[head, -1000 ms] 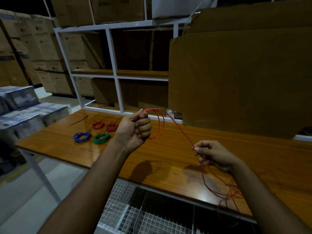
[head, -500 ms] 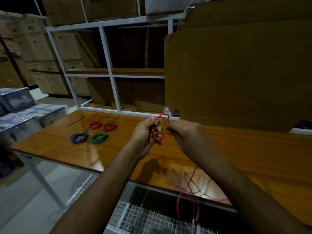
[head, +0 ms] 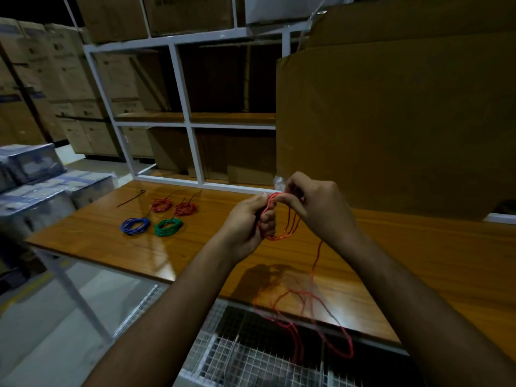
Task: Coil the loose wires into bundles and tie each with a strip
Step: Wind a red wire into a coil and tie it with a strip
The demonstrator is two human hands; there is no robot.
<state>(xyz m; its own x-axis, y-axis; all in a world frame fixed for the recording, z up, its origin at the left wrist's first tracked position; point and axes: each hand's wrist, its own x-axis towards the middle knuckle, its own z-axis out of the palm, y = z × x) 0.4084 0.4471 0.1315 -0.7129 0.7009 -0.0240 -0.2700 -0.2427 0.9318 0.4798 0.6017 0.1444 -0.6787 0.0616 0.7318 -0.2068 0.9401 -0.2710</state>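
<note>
A red wire (head: pixel 287 227) is partly coiled in loops above the wooden table (head: pixel 418 261). My left hand (head: pixel 248 222) grips the loops on their left side. My right hand (head: pixel 315 208) pinches the wire at the top of the coil, close against the left hand. The wire's loose tail (head: pixel 310 311) hangs down from the coil and curls over the table's front edge. Further left on the table lie tied bundles: two red (head: pixel 162 204), one blue (head: pixel 135 226) and one green (head: pixel 168 227). A black strip (head: pixel 131 198) lies beyond them.
A large cardboard sheet (head: pixel 396 121) stands at the table's back right. White shelving (head: pixel 181 113) with boxes rises behind the table. Wrapped cartons (head: pixel 36 185) are stacked at the left. A wire mesh shelf (head: pixel 251 358) sits below the table's front edge.
My right hand swung up from low on the right and met the left hand, laying another loop onto the coil. The hanging tail has grown shorter.
</note>
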